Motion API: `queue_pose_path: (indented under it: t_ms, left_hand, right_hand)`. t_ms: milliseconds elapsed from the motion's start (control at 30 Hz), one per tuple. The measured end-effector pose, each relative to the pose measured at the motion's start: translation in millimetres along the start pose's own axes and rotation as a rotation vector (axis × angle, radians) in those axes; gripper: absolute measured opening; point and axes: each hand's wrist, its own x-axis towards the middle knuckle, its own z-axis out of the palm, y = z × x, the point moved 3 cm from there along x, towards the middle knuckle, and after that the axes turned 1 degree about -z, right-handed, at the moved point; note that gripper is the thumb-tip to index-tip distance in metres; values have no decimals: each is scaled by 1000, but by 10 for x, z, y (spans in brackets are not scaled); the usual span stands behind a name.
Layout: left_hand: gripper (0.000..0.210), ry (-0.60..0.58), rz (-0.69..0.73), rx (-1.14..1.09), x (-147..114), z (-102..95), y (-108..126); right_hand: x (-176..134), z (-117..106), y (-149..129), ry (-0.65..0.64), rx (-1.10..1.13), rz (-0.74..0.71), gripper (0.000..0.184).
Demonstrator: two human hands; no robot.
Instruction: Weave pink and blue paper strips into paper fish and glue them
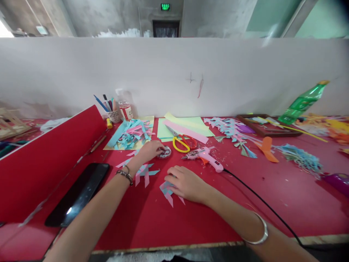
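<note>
- The counter (245,203) is red and fills the lower part of the frame, with tiny paper bits sprinkled on it.
- The left hand (148,151) reaches to the middle of the frame, and its fingers curl on a small round tin (165,152).
- The right hand (188,183) lies flat just below the middle, fingers pressed down on a pink and blue paper piece (168,191).
- Another folded paper piece (144,173) lies between the two arms.
- A pink glue gun (207,157) lies near the right hand, and its black cord (261,203) runs to the lower right.
- Yellow and red scissors (182,142) rest on green and pink paper sheets (188,127).
- A pile of blue and pink strips (132,134) sits above the left hand.
- A cup of pens (111,112) stands by the wall.
- A dark phone (79,193) lies at lower left, next to a red board (46,160).
- A green bottle (302,103) leans at the right.
- A white wall (174,72) stands behind the counter, with grey concrete and a green sign (165,6) above it.
</note>
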Motion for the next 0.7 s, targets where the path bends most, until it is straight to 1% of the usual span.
queue_pose_path:
  t_ms: [133, 267, 333, 467, 700]
  left_hand:
    - [23, -18, 8, 15, 16, -21, 31]
    - [17, -51, 27, -5, 37, -20, 31]
    - [14, -47, 26, -27, 46, -18, 30]
    - [14, -3, -5, -106, 33, -44, 33]
    - [15, 139, -140, -225, 0, -132, -13]
  right_hand:
    - [-26, -10, 7, 66, 4, 13, 21]
    - [-26, -8, 26, 99, 16, 12, 21]
    - [-30, -3, 39, 110, 27, 18, 21]
    - [-43, -4, 49, 115, 37, 31, 20]
    - [-38, -3, 17, 93, 36, -5, 21]
